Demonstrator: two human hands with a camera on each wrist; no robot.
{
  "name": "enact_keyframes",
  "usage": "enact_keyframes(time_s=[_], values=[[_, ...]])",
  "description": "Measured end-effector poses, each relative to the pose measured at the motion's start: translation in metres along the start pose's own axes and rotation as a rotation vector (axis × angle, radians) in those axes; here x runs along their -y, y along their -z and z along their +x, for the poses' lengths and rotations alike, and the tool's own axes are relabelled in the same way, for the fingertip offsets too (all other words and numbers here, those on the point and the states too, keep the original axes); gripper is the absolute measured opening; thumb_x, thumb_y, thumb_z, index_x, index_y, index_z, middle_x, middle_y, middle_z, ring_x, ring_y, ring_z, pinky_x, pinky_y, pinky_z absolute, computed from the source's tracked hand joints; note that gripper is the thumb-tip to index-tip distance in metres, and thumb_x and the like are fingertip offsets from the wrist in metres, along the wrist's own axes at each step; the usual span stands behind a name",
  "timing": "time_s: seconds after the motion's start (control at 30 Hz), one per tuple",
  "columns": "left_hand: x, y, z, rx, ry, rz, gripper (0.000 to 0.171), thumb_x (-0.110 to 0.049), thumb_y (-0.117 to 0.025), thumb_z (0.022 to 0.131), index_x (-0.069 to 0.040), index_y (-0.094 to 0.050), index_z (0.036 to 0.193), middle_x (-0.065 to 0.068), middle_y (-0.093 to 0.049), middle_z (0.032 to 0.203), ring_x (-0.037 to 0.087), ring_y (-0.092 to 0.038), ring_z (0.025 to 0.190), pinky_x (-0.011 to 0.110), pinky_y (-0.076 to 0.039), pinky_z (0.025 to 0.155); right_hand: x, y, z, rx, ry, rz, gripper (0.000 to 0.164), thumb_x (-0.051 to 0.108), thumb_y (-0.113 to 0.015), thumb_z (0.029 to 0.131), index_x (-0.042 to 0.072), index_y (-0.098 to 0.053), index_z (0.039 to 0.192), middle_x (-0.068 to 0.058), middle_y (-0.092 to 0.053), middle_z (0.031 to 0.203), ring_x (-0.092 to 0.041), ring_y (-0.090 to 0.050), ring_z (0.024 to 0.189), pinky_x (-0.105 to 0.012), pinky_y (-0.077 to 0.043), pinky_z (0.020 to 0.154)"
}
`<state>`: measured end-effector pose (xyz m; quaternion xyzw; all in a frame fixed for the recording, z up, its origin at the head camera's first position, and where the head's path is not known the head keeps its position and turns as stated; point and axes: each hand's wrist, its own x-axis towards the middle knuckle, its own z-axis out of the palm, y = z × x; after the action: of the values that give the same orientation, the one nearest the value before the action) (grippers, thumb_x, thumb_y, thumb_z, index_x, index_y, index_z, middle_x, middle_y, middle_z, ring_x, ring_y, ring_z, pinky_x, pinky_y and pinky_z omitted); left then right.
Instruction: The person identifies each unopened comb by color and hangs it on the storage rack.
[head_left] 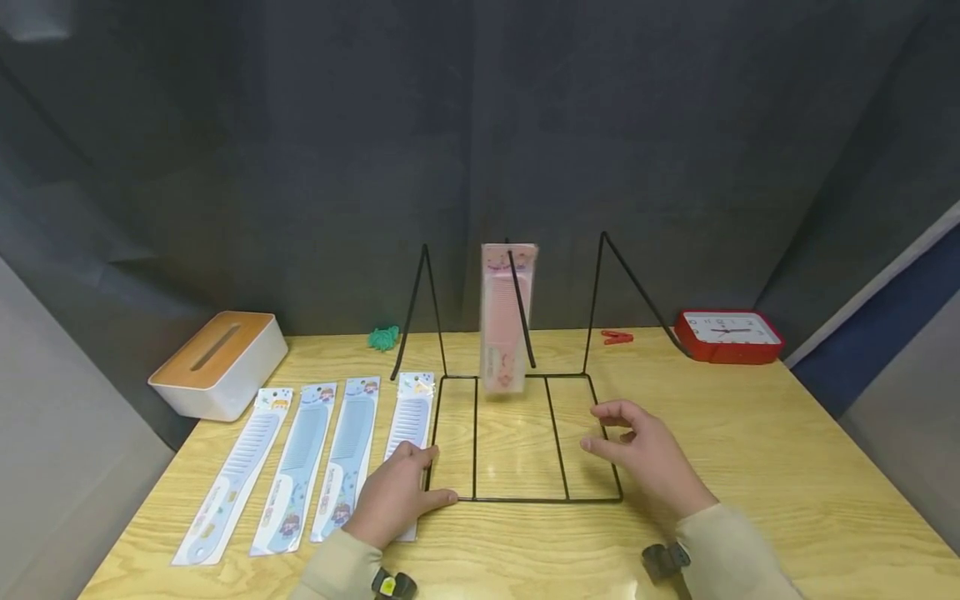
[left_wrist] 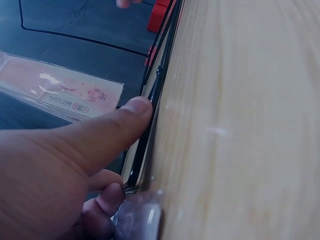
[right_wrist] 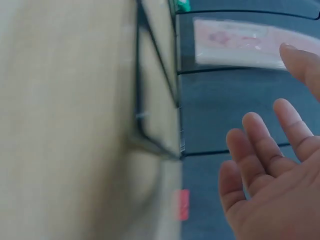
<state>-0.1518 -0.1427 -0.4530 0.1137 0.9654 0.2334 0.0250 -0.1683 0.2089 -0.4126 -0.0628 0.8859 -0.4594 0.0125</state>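
A black wire display rack [head_left: 525,500] with upright bent prongs stands on the table. From its middle prong hangs a pink packaged comb [head_left: 504,325]. My left hand [head_left: 397,492] grips the rack's front left corner; in the left wrist view, its thumb [left_wrist: 122,117] lies on the wire and the fingers curl beside it. Over the rack's right side, my right hand [head_left: 652,454] holds nothing, its fingers apart from the thumb. Part of a purple packaged comb [head_left: 408,421] is hidden behind the left hand.
Left of the rack lie blue packaged combs [head_left: 300,458] [head_left: 351,450] and another purple packaged comb [head_left: 236,475]. Behind them stands a tissue box [head_left: 225,379]. A green item [head_left: 383,337], a red clip [head_left: 617,337] and a red clock [head_left: 729,337] sit along the back.
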Motion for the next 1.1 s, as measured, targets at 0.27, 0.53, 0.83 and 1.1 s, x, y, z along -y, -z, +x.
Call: enact_keyframes(time_s=[0.27,0.53,0.83,1.1], values=[[-0.001,0.001,0.000,-0.003,-0.014,-0.007,0.083,-0.055,-0.081,0.077,0.000,-0.060,0.136,0.003,-0.054,0.101,0.011,-0.046,0.070,0.027,-0.043,0.059,-0.033,-0.004,-0.011,0.168,-0.069,-0.035,0.087,0.046,-0.083,0.080,0.011,-0.044,0.149,-0.016,-0.034,0.159,-0.045,-0.027,0.145,-0.063,-0.024,0.113],[0.001,0.001,0.002,0.004,-0.015,-0.010,0.082,-0.054,-0.081,0.077,-0.002,-0.060,0.137,0.006,-0.058,0.106,0.013,-0.057,0.080,0.036,-0.053,0.071,-0.049,-0.010,-0.014,0.194,-0.038,-0.122,0.112,0.049,-0.086,0.074,0.001,-0.028,0.157,-0.020,-0.021,0.163,-0.046,-0.018,0.148,-0.063,-0.019,0.115],[0.004,0.001,0.000,0.004,-0.023,-0.016,0.080,-0.055,-0.080,0.077,-0.004,-0.060,0.136,0.003,-0.059,0.105,0.014,-0.058,0.083,0.039,-0.054,0.074,-0.053,-0.007,-0.011,0.204,-0.002,-0.205,0.108,0.054,-0.084,0.074,0.002,-0.034,0.155,-0.014,-0.025,0.163,-0.043,-0.020,0.148,-0.062,-0.022,0.114],[0.003,0.003,-0.002,0.006,-0.031,-0.010,0.079,-0.055,-0.079,0.078,-0.004,-0.061,0.136,0.001,-0.059,0.105,0.012,-0.058,0.083,0.038,-0.054,0.075,-0.055,-0.007,-0.011,0.193,-0.013,-0.170,0.109,0.052,-0.085,0.073,0.005,-0.034,0.156,-0.015,-0.027,0.163,-0.044,-0.020,0.148,-0.064,-0.022,0.113]])
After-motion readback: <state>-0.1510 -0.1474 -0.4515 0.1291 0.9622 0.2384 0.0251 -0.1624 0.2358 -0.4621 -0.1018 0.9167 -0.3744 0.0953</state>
